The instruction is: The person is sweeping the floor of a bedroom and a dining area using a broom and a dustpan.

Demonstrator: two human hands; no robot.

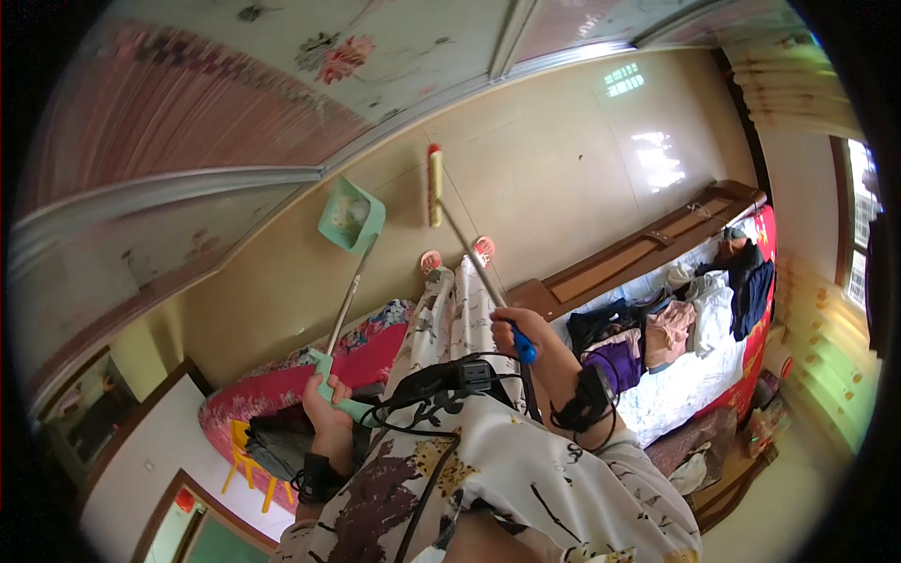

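My left hand [326,403] is wrapped round the mint-green grip of a long-handled dustpan [335,235]. Its metal pole runs forward to the scoop, which is near the wardrobe base and has some pale, unclear litter inside. In my right hand [526,330] is the blue grip of a long-handled broom [435,185]. The broom's narrow head, yellowish with a red end, is over the tiled floor [526,159], to the right of the scoop and apart from it. I cannot tell whether its bristles touch the floor. A small dark speck [580,158] lies farther right.
Sliding wardrobe doors [235,103] with flower prints line the far left. On the right stands a wooden-framed bed [638,253] with piled clothes [671,328]. A pink-covered bed [272,385] and yellow stool [242,460] are at left. My sandalled feet [457,255] are below the broom.
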